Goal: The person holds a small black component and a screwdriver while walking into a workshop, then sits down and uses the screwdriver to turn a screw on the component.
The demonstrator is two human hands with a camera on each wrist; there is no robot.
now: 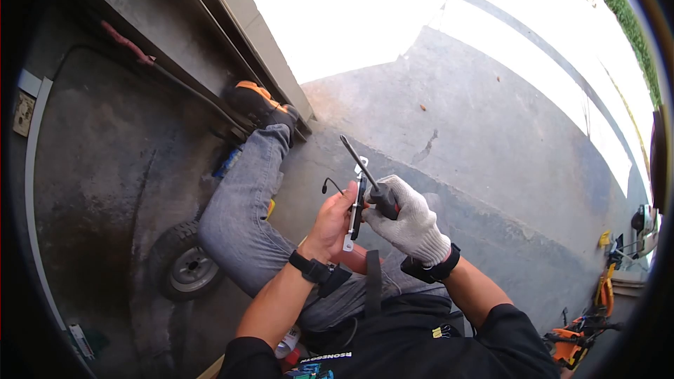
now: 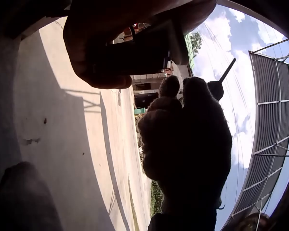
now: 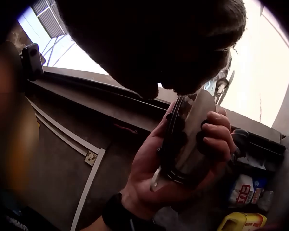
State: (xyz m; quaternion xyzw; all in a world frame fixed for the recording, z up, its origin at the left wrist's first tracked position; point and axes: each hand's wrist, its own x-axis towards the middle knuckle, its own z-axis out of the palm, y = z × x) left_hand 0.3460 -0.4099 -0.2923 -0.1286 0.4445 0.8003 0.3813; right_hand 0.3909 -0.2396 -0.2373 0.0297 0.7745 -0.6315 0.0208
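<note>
In the head view my bare left hand (image 1: 328, 226) grips a narrow black part (image 1: 357, 205) with white slotted metal tabs at both ends. A thin black cable (image 1: 333, 183) with a small plug sticks out beside it. My gloved right hand (image 1: 413, 223) holds a screwdriver (image 1: 359, 163) by its dark handle, the shaft pointing up and away and crossing over the part's upper end. In the right wrist view the left fingers (image 3: 216, 137) curl round the part (image 3: 190, 139), whose pale and black sides show. The glove (image 2: 188, 144) is a dark silhouette in the left wrist view.
A small tyred wheel (image 1: 191, 267) lies on the floor beside my bent leg (image 1: 239, 203). My shoe (image 1: 258, 100) is against a long steel beam (image 1: 203, 35). A yellow container (image 3: 243, 221) stands near a printed bag (image 3: 243, 190). Orange equipment (image 1: 570, 342) is at lower right.
</note>
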